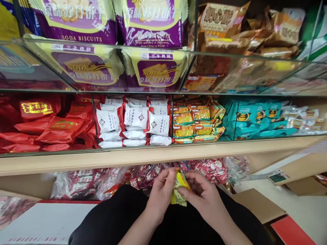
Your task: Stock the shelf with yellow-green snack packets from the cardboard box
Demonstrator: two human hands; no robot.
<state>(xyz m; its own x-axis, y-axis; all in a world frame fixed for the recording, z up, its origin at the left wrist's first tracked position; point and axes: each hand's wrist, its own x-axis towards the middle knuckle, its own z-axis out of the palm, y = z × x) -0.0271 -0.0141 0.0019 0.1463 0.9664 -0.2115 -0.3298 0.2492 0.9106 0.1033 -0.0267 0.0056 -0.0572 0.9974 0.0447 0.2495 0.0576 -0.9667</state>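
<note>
Low in the middle of the head view, a small yellow snack packet (179, 190) is held between my two hands above my dark-clothed lap. My left hand (162, 194) pinches its left edge between thumb and fingers. On the other side, my right hand (200, 194) grips the right edge, thumb across the front and fingers curled behind. The packet's back and part of its top are hidden by my fingers. Beyond my hands, orange-and-green snack packets (194, 120) are stacked in a shelf compartment, beside white-and-red packets (135, 117).
Red packets (51, 126) fill the left compartment; teal packets (252, 115) lie on the right. Above sit purple soda biscuit bags (153, 23) behind glass. The wooden shelf edge (153, 155) runs across. Bagged goods (87, 183) lie underneath, and a cardboard box (260, 204) stands right.
</note>
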